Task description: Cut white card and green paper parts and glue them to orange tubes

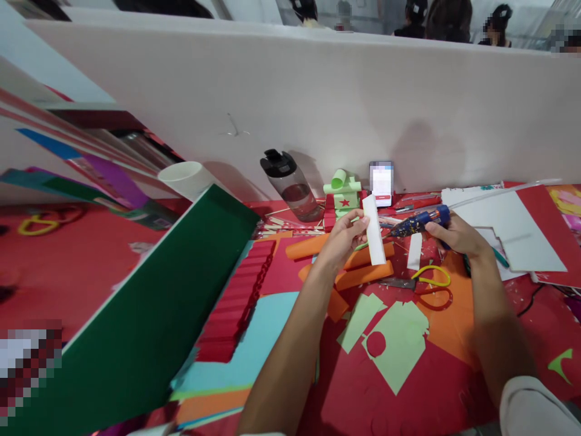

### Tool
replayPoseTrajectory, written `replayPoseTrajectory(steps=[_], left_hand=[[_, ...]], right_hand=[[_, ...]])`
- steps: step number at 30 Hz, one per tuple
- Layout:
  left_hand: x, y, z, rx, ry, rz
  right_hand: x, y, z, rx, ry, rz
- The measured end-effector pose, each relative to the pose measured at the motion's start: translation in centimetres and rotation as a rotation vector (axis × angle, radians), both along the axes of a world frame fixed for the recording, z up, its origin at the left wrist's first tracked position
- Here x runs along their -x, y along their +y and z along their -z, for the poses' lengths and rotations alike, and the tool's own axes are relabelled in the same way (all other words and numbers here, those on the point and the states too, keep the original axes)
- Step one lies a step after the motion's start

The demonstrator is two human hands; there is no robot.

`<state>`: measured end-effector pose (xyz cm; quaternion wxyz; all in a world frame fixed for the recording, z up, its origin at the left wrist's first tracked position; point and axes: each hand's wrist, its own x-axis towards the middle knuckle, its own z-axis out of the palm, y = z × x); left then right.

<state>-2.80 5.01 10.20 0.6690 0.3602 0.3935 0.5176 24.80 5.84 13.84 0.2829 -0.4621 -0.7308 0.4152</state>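
Note:
My left hand (347, 235) pinches a white paper strip (375, 233) and holds it upright above the table. In my right hand (460, 233) is a blue glue gun (420, 221), its nozzle pointing left toward the strip. Whether the nozzle touches the strip I cannot tell. Beneath the hands lie rolled orange paper tubes (365, 275), scissors (436, 277) with yellow and red handles, and a second white strip (414, 251). Cut green paper (399, 345) with a round hole is closer to me. A small green paper model (344, 197) with a red star stands behind my left hand.
A dark green board (149, 315) leans at the left beside red pleated paper (236, 303) and blue sheets (272, 327). Near the white partition (290, 103) stand a water bottle (295, 188) and a phone (381, 181). White sheets (508, 230) lie at the right.

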Motion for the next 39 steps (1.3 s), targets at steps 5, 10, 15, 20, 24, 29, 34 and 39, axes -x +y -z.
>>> replayPoseTrajectory(steps=[5,10,15,20,24,29,34,39], left_hand=[[0.0,0.0,0.1,0.001,0.001,0.005],[-0.2,0.0,0.0,-0.014,-0.009,0.010],[-0.3,-0.1,0.1,-0.018,-0.007,0.031],[-0.2,-0.2,0.5,-0.033,0.013,0.069],[-0.2,-0.1,0.7,-0.051,0.028,0.099],[-0.3,-0.3,0.4,-0.067,0.037,0.141],[-0.5,-0.7,-0.2,-0.050,0.049,0.169],[-0.4,-0.8,-0.2,-0.048,0.070,0.179]], right_hand=[[0.2,0.0,0.0,-0.003,-0.027,0.022],[0.5,0.2,0.0,-0.093,0.020,0.042],[0.7,0.3,-0.2,-0.126,0.043,0.073],[0.8,0.3,-0.3,-0.154,0.040,0.092],[0.8,0.4,-0.2,-0.181,0.034,0.120],[0.9,0.5,-0.1,-0.175,0.073,0.197],[1.1,0.5,-0.1,-0.179,0.124,0.277],[1.0,0.5,-0.2,-0.149,0.137,0.269]])
